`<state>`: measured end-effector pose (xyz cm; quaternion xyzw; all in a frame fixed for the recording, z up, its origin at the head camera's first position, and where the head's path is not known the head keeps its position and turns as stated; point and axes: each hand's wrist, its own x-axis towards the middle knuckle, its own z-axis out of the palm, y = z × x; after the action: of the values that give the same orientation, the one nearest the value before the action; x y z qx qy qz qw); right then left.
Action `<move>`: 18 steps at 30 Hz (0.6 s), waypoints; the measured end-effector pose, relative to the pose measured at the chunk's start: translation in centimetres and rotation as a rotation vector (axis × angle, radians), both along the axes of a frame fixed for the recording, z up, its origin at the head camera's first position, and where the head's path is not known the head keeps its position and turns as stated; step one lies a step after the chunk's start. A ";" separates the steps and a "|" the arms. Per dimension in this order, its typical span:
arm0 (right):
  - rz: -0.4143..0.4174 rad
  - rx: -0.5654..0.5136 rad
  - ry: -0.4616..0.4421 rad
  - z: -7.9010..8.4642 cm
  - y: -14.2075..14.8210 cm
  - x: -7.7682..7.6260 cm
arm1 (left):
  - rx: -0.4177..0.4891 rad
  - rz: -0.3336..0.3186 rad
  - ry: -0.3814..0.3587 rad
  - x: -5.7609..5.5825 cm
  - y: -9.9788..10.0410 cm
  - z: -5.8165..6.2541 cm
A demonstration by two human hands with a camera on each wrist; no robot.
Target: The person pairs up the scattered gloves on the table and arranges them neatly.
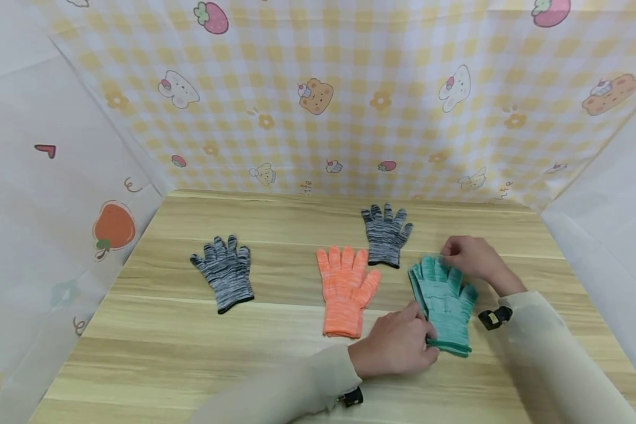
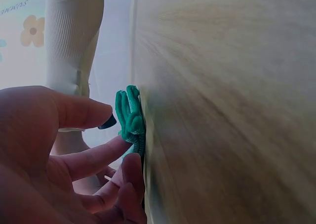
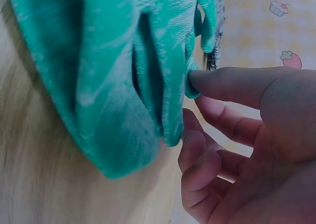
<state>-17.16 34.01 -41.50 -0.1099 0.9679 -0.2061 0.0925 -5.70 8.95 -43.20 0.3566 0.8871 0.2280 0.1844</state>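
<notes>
A pair of green knit gloves (image 1: 445, 306) lies stacked at the right of the table, fingers pointing away and the cuffs nearest me. My left hand (image 1: 397, 344) is at the left side of the cuffs. In the left wrist view its thumb (image 2: 86, 112) stands apart from its fingers, and a fingertip meets the green cuff (image 2: 132, 117). At the far end, my right hand (image 1: 471, 256) pinches a glove fingertip between thumb and index finger. The right wrist view shows that thumb (image 3: 227, 85) pressed against the green glove (image 3: 113, 100), its other fingers curled.
An orange glove (image 1: 344, 294) lies left of the green pair. One grey-and-black glove (image 1: 386, 235) lies behind it, another grey-and-black glove (image 1: 225, 274) farther left. A checked cloth (image 1: 275, 106) hangs at the wooden table's (image 1: 164, 353) back edge.
</notes>
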 end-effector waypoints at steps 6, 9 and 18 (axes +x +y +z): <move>-0.015 0.019 -0.001 0.2 0.2 0.2 | -0.015 -0.013 0.030 -0.1 0.1 0.0; -0.007 0.024 -0.007 0.1 0.3 0.1 | -0.028 -0.012 0.033 -0.1 0.1 0.0; 0.058 -0.029 0.060 0.4 -0.6 -0.4 | -0.045 -0.014 0.018 -0.2 0.1 0.2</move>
<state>-17.54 33.37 -41.06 -0.1454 0.9635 -0.2141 0.0678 -5.86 9.05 -43.04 0.3606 0.8910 0.2037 0.1860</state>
